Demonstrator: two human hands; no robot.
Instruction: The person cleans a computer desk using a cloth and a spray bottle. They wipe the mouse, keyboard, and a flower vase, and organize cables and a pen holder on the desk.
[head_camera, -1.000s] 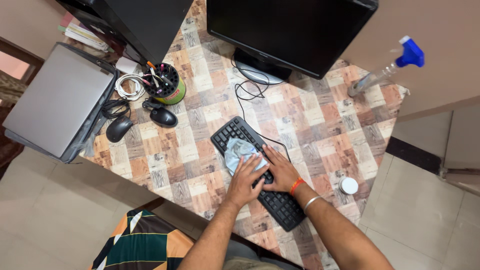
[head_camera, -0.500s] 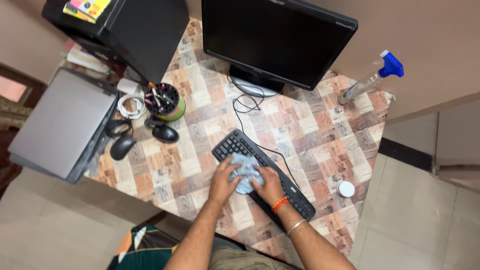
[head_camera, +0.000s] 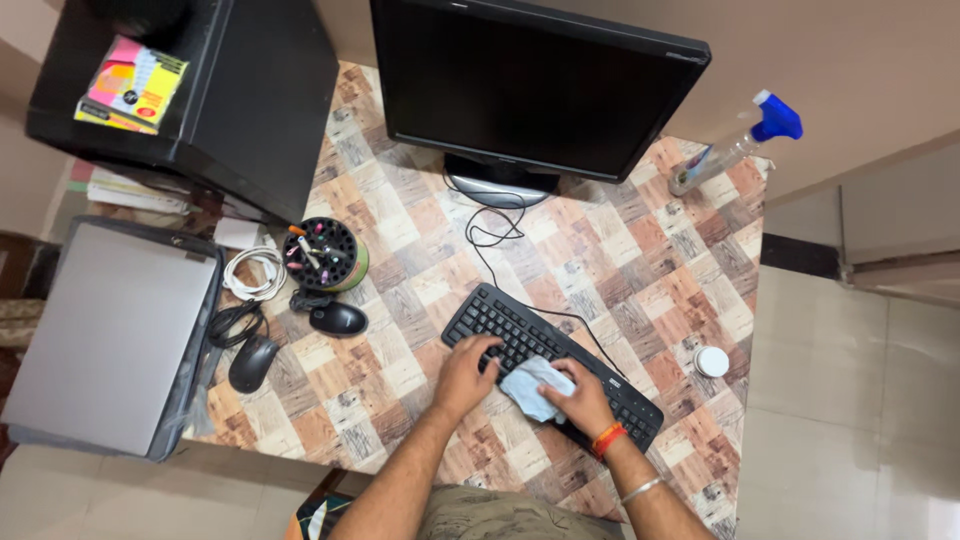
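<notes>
Patchwork wood-patterned desk (head_camera: 640, 260), round green pen holder (head_camera: 325, 255) full of pens at 10 o'clock, left hand (head_camera: 465, 375) flat on black keyboard (head_camera: 500, 325), right hand (head_camera: 582, 397) clutching crumpled pale-blue cloth (head_camera: 530, 387) at its 9 o'clock

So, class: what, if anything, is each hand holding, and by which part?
The right hand grips the crumpled pale blue cloth by its right edge. The left hand holds nothing, resting on the black keyboard.

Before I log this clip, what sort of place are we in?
Most likely a home or small office computer desk. A monitor stands at the back of the patterned table, a black tower case beside it, and both hands work a keyboard, the right hand holding a cloth.
</notes>
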